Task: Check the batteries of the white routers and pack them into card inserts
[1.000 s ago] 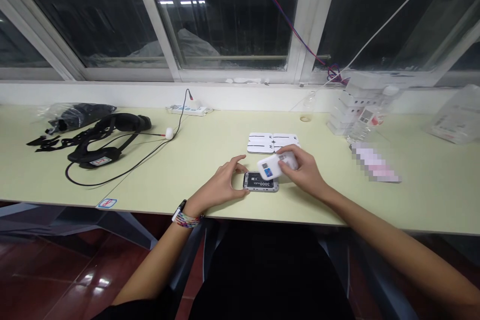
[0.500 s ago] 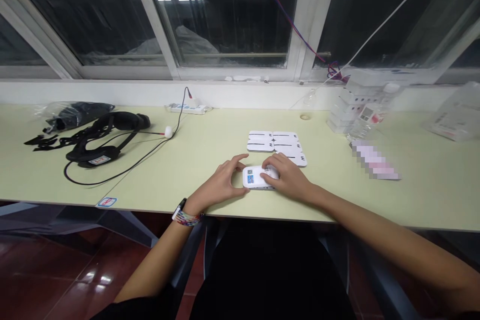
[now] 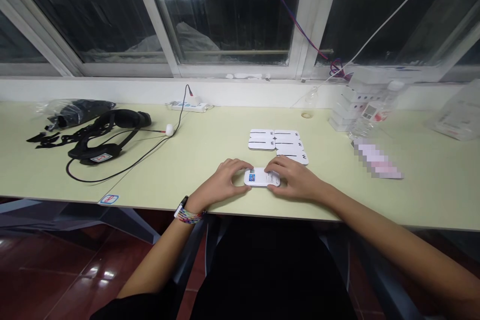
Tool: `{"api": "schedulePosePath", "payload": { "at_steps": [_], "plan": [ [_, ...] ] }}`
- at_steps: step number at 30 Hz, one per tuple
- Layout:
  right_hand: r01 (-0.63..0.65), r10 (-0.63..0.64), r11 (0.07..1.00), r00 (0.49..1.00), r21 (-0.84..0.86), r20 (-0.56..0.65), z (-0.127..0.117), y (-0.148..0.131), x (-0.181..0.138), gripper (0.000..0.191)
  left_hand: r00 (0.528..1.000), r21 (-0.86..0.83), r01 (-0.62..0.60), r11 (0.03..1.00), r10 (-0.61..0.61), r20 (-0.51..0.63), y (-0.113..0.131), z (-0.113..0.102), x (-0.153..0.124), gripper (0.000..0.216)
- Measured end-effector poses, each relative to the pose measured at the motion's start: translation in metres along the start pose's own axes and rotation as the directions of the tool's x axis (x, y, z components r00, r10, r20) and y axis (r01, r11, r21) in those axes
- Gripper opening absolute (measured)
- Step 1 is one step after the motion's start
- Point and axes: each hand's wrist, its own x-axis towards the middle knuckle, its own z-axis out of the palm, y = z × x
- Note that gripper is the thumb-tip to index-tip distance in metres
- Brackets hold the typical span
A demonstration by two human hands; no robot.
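A small white device (image 3: 259, 178) with rounded corners, a blue label and a QR code lies face up near the table's front edge. My left hand (image 3: 227, 182) grips its left end between thumb and fingers, a patterned woven band on that wrist. From the other side, my right hand (image 3: 294, 180) holds the right end, thumb at the near edge and fingers at the far edge. Just beyond sit several white rounded pieces, with black lines and W-like marks, laid close together: a left group (image 3: 261, 140) and a right group (image 3: 290, 146).
To the left are a black headset (image 3: 108, 137) with a cable, a bagged black item (image 3: 78, 110) and a power strip (image 3: 189, 106). On the right stand white boxes (image 3: 345, 110), a clear plastic bottle (image 3: 369, 115), a blurred pink paper (image 3: 378, 160) and a tape roll (image 3: 306, 115).
My right hand's thumb has moved from the device's top to its near edge. My left fingers have closed in on the left end, and the device now lies flatter.
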Motion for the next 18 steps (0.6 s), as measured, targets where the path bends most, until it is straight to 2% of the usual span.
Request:
{"api": "schedulePosePath", "payload": {
  "at_steps": [8,10,15,16,18],
  "plan": [
    [0.02,-0.021,0.999,1.0,-0.047,-0.015,0.009,0.001,0.005,0.036,0.998,0.077,-0.006,0.997,0.011,-0.068,0.001,0.001,0.002,0.036],
    [0.02,-0.022,0.997,0.999,-0.08,-0.036,0.007,0.001,0.005,0.049,0.997,0.099,0.004,0.995,0.003,-0.077,0.001,0.001,0.002,0.037],
    [0.037,-0.059,0.992,0.981,-0.122,-0.186,0.004,-0.002,0.001,0.087,0.994,0.111,0.048,0.993,-0.037,-0.101,-0.002,0.005,0.002,0.054],
    [0.052,-0.07,0.992,0.985,-0.119,-0.158,0.005,-0.002,-0.001,0.091,0.993,0.11,0.059,0.992,-0.047,-0.106,-0.003,0.005,0.001,0.056],
    [0.073,-0.074,0.993,0.997,-0.094,-0.006,0.01,-0.002,-0.005,0.095,0.991,0.106,0.081,0.991,-0.069,-0.117,-0.003,0.006,0.001,0.057]
  ]
}}
